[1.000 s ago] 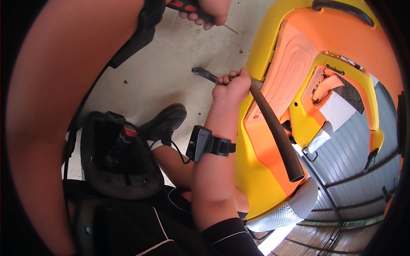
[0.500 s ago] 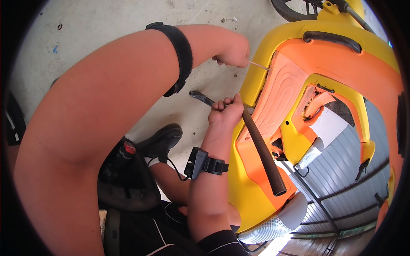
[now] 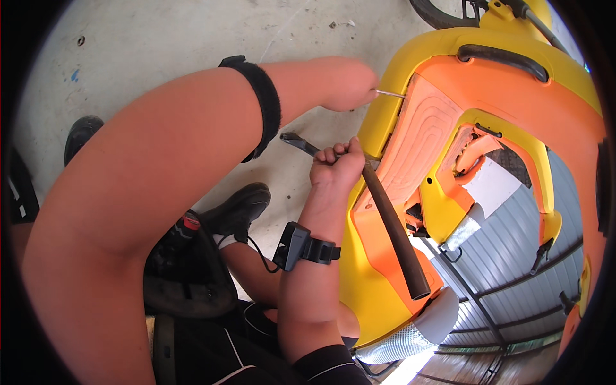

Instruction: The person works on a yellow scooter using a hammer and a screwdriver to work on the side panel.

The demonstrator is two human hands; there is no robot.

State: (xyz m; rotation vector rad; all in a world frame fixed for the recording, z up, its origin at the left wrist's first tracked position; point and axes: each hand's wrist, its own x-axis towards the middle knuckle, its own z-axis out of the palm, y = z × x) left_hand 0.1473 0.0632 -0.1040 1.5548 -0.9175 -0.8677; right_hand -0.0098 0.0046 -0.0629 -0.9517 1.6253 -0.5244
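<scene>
My left hand (image 3: pixel 350 86) is closed on a screwdriver, its handle mostly hidden by the fingers; the thin metal shaft (image 3: pixel 389 94) reaches the seam between a yellow outer shell (image 3: pixel 388 83) and an orange ribbed panel (image 3: pixel 423 122) on a large plastic body. Lower down, my right hand (image 3: pixel 337 163) grips a metal tool (image 3: pixel 295 141) with a long dark tube (image 3: pixel 398 237) on it, lying diagonally across the near part of that body. A black handle (image 3: pixel 500 59) is fixed along the body's top.
A black wheel (image 3: pixel 436 16) is at the top. A black bag (image 3: pixel 189 285) holding a red-capped item lies by my legs and black shoe (image 3: pixel 237 208) on the concrete floor (image 3: pixel 147 38). At right, smaller yellow-orange parts and corrugated metal sheeting (image 3: pixel 507 282) show, possibly reflected.
My left hand has swung down and right from the top, bringing the screwdriver's shaft to the body's seam. My right hand and tube sit lower in the picture than a second ago.
</scene>
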